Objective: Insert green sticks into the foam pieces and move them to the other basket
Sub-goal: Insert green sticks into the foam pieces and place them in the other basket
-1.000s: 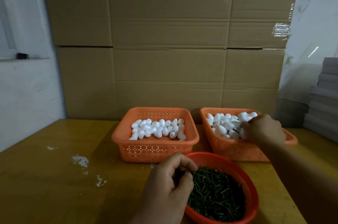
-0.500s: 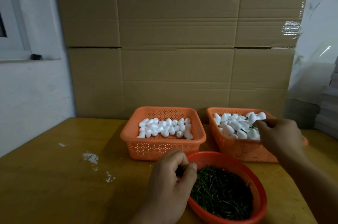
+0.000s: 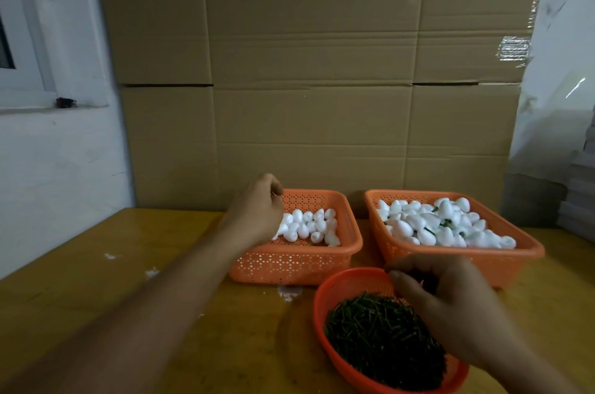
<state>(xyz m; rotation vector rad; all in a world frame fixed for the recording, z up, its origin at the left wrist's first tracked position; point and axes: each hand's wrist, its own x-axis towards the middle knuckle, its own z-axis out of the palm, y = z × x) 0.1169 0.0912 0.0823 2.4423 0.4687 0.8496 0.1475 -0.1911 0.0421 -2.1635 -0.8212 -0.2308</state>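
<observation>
Nearest: round red bowl (image 3: 325,303) on table (image 3: 96,290), heaped with green sticks (image 3: 380,339). Right hand (image 3: 450,303) over bowl's far right side, fingers (image 3: 399,277) curled together above sticks; whether stick is pinched, cannot tell. Beyond, left basket (image 3: 289,268) holds plain foam pieces (image 3: 309,226); left hand (image 3: 257,213) reaches over its left rim, fingers bent, held thing hidden. Right basket (image 3: 450,261) beside it, foam pieces with stems (image 3: 441,226) piled inside. Cardboard wall (image 3: 306,71) behind.
</observation>
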